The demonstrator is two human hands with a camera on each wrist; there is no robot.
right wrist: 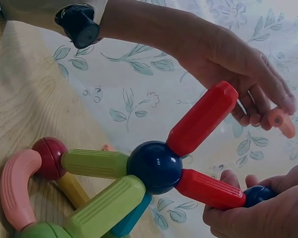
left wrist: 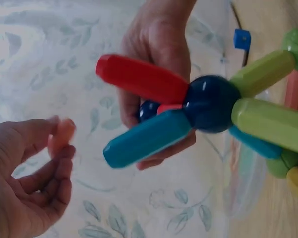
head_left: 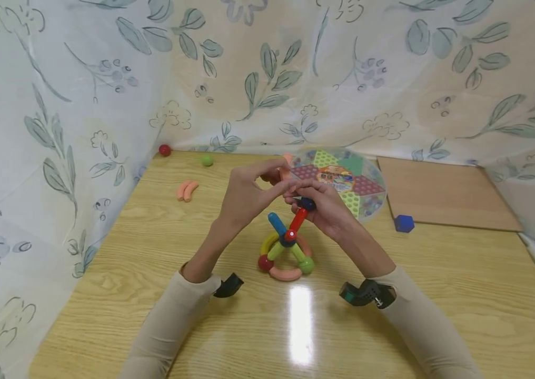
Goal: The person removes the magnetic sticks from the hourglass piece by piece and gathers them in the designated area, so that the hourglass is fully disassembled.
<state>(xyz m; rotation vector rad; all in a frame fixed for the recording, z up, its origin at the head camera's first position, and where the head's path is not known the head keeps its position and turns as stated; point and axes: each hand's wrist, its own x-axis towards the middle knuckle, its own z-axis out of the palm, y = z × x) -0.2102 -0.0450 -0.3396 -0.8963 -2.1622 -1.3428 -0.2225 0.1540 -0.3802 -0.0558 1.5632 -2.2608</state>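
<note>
A flowery cloth [head_left: 229,79] hung behind the wooden table [head_left: 120,252]. The stick toy [head_left: 288,241] stood in the middle. The left hand [head_left: 244,195] pinched an orange stick [left wrist: 63,135]; the right hand [head_left: 331,210] gripped the toy's far blue ball [head_left: 306,204]. Holding that ball steady seemed best for joining them.

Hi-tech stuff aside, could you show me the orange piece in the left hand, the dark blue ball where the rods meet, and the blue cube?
Orange piece [left wrist: 63,135]: left wrist view, its exposed middle.
Dark blue ball [right wrist: 155,167]: right wrist view, its rounded front.
Blue cube [head_left: 404,224]: head view, its visible middle.
</note>
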